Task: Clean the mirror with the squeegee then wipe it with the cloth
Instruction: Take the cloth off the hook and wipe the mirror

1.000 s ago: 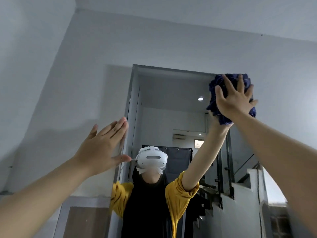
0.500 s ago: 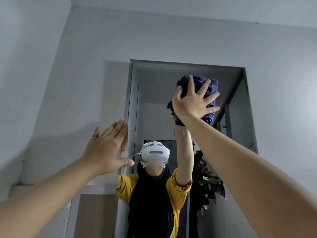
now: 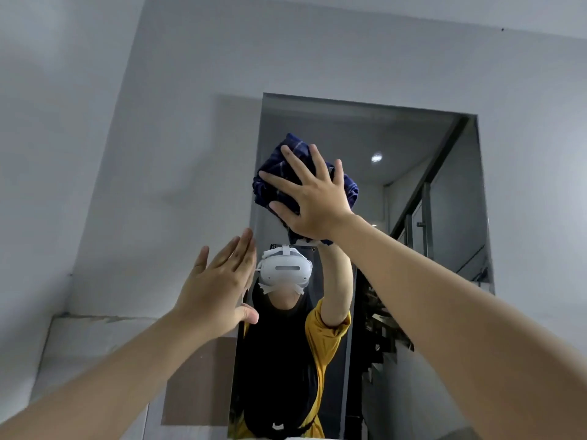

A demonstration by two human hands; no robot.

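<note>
A tall frameless mirror (image 3: 422, 185) hangs on a pale grey wall, right of centre. My right hand (image 3: 313, 198) presses a bunched dark blue checked cloth (image 3: 279, 168) flat against the glass near the mirror's upper left part, fingers spread over the cloth. My left hand (image 3: 219, 287) is raised with fingers together and straight, resting against the wall at the mirror's left edge and holding nothing. The mirror shows my reflection with a white headset, a yellow and black top and a raised arm. No squeegee is in view.
The grey wall (image 3: 158, 154) runs around the mirror, with the ceiling above. A low white ledge (image 3: 104, 322) and a brown panel (image 3: 203, 382) lie to the lower left. A stair railing (image 3: 425, 211) and a ceiling light show as reflections in the glass.
My right hand has slid the cloth across the glass from the mirror's upper right to its upper left and slightly lower. My left hand has stayed at the mirror's left edge.
</note>
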